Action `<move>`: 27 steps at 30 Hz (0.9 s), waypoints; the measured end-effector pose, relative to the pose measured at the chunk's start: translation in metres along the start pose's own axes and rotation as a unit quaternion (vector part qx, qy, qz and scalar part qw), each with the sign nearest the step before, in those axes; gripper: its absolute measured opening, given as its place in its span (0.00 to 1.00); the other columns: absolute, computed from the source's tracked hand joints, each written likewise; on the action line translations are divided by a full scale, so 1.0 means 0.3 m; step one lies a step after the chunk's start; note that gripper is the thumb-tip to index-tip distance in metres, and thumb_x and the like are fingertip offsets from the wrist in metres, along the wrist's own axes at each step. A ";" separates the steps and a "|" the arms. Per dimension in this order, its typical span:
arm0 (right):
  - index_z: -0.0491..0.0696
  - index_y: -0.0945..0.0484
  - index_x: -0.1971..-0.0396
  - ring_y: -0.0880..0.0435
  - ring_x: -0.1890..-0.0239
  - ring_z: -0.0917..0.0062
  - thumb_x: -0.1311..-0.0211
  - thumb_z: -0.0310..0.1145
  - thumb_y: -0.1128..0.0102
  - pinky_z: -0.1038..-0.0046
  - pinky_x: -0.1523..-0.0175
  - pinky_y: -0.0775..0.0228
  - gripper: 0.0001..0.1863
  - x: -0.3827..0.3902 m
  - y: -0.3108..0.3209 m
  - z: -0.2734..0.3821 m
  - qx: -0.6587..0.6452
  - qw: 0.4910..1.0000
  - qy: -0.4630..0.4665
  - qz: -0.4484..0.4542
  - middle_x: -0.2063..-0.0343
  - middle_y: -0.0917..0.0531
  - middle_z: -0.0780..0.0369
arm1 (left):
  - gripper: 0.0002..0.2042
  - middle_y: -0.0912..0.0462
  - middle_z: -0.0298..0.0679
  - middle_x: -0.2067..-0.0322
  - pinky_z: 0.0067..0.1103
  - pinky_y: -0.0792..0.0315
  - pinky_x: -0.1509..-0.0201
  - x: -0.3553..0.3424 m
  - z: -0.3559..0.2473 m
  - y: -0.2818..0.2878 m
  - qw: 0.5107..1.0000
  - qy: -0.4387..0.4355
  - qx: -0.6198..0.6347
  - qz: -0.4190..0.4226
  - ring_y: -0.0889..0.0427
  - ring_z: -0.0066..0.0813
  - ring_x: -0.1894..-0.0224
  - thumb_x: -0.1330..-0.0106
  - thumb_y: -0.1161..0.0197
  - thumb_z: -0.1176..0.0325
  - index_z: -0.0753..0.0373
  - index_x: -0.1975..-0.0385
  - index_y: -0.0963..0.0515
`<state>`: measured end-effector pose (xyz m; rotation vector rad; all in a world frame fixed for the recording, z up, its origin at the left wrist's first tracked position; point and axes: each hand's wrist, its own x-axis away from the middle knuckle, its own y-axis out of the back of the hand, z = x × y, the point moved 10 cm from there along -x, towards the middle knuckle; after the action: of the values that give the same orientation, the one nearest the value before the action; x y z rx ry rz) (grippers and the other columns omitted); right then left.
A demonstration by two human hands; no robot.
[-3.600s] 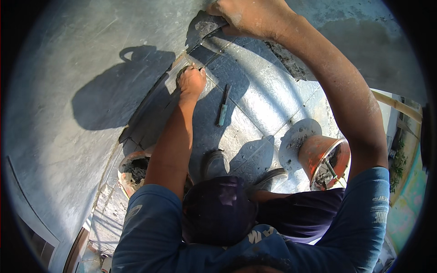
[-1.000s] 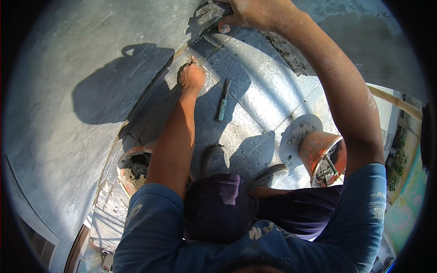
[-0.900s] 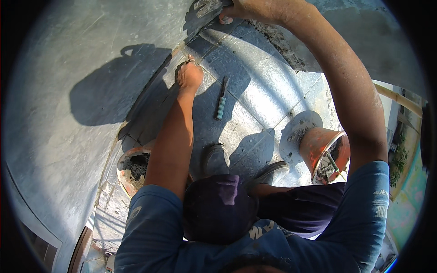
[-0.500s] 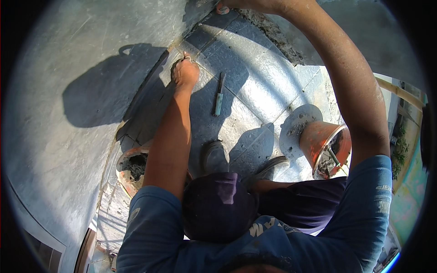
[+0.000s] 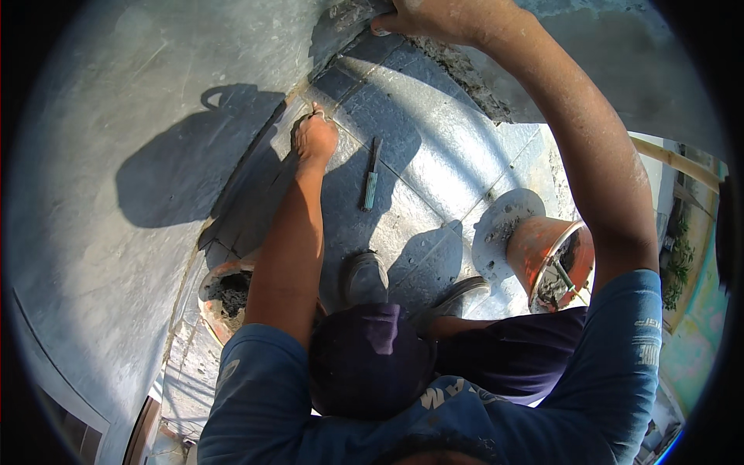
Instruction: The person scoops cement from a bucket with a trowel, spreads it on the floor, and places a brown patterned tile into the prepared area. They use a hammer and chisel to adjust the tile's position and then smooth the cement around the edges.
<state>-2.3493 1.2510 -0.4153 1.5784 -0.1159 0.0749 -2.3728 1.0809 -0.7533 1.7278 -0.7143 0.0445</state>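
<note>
My left hand (image 5: pixel 316 141) is closed in a fist against the grey tiled floor (image 5: pixel 434 167), close to the base of the left wall. Whatever lies inside its fingers is hidden. Stretched far forward, my right hand (image 5: pixel 446 17) is at the corner where the walls meet, its fingers curled and partly cut off by the top edge. Grey, rough material (image 5: pixel 345 17) shows beside those fingertips, and I cannot make out what they grip. Between my arms, a slim hand tool (image 5: pixel 370 190) with a blue-green handle and narrow blade lies on the tiles.
An orange bucket (image 5: pixel 531 244) holding grey mortar and a stick-like handle stands at the right. Another mortar-filled container (image 5: pixel 213 310) is by my left forearm. Smooth grey wall (image 5: pixel 93 101) rises on the left; a broken, rough edge (image 5: pixel 465 74) runs along the far wall's base.
The view has shifted slightly, so the floor and hands appear lower. Both hands stay at about the same spots, and the tool on the tiles has not moved.
</note>
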 end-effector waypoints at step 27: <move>0.41 0.18 0.74 0.24 0.81 0.77 0.59 0.41 0.27 0.69 0.72 0.33 0.19 0.606 -0.159 -0.045 -0.360 0.929 -0.036 0.082 0.84 0.22 0.62 | 0.17 0.21 0.48 0.46 0.43 0.30 0.36 0.200 -0.157 0.093 0.986 -0.133 -0.096 -0.039 0.22 0.51 0.43 0.38 0.33 0.58 0.63 0.57 0.15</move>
<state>-2.1626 1.2602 -0.4405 0.8323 -0.2975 0.0928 -2.3218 1.0940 -0.6916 1.5889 -0.8169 -0.3052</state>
